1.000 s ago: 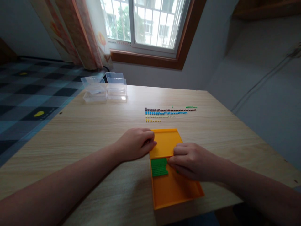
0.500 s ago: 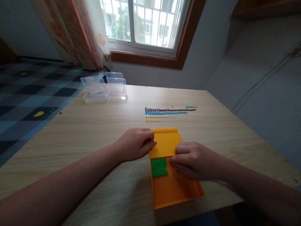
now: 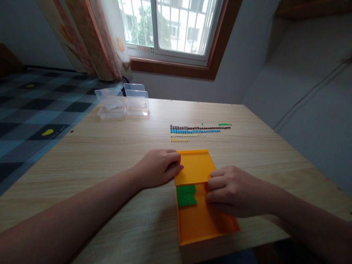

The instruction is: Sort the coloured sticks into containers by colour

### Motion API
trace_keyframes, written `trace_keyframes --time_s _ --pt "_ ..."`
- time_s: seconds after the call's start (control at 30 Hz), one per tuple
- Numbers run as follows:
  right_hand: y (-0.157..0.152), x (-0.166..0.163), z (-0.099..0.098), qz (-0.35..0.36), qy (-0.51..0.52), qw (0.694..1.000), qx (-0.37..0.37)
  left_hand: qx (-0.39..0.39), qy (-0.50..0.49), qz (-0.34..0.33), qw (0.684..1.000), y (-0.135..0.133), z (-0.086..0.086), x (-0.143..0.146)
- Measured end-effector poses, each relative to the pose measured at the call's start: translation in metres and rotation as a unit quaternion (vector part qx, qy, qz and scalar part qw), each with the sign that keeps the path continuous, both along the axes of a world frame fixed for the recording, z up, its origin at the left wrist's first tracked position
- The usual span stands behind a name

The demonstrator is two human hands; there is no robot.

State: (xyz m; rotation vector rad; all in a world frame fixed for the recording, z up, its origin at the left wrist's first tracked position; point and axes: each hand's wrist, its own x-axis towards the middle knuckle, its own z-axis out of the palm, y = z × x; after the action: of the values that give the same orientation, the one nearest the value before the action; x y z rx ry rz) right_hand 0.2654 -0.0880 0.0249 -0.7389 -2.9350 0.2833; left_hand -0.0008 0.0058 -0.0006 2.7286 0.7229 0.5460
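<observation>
Daylight is pouring through the white-framed sliding glass window (image 3: 183, 27), leaving the room dim.
The panes are glaring almost white; a pale sheen is brightening the far edge of the light wood-grained table (image 3: 264, 146), and soft shadow is darkening its surface left of the open orange plastic box (image 3: 203, 229). Wide-angle distortion is stretching the forearms toward the lower corners; the rows of tiny coloured pieces (image 3: 177, 131) are blurring together.

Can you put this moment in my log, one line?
left hand: at orange case, upper left edge; right hand: over case, right side, grip hidden; green strips: in case; coloured pieces: rows beyond case
</observation>
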Motion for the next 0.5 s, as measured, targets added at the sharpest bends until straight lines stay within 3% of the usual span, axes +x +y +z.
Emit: trace_keyframes --time_s 0.3,0.5 --pt "0.0019 0.0016 0.0012 -0.008 0.019 0.999 0.046 -0.005 0.001 -0.001 1.000 -0.0012 0.0025 0.0004" --pt "0.0018 0.0044 0.0026 0.004 0.005 1.000 0.021 -0.005 0.004 0.001 1.000 -0.0013 0.0018 0.0007"
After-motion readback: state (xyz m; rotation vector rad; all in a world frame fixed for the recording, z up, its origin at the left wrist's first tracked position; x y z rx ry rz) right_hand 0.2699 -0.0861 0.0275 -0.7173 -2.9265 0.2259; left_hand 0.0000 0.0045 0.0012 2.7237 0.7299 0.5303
